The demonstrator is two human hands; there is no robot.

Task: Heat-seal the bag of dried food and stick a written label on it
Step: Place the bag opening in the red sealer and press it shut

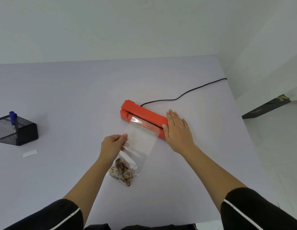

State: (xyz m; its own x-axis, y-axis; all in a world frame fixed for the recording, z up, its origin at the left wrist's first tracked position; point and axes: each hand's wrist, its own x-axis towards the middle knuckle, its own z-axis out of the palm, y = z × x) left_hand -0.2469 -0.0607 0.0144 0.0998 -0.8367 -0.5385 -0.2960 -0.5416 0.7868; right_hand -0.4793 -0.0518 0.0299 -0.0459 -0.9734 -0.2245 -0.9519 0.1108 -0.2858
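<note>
Between the left hand's (113, 144) pinching fingers (125, 136), the clear bag's (139, 140) side edge is being held taut, probably so its mouth is lying flat in the red heat sealer (142, 116) just beyond. Alongside, the right hand (177, 130) is lying flat with fingers released, gripping nothing and pressing the sealer's near end, likely to clamp it, while the dried food (122, 170) is sitting low in the bag on the table (61, 97), well clear of the heat.

A plain office-like room: bare white walls, pale table (61, 97), black mesh desk organizer (16, 131) with marker (13, 119).
</note>
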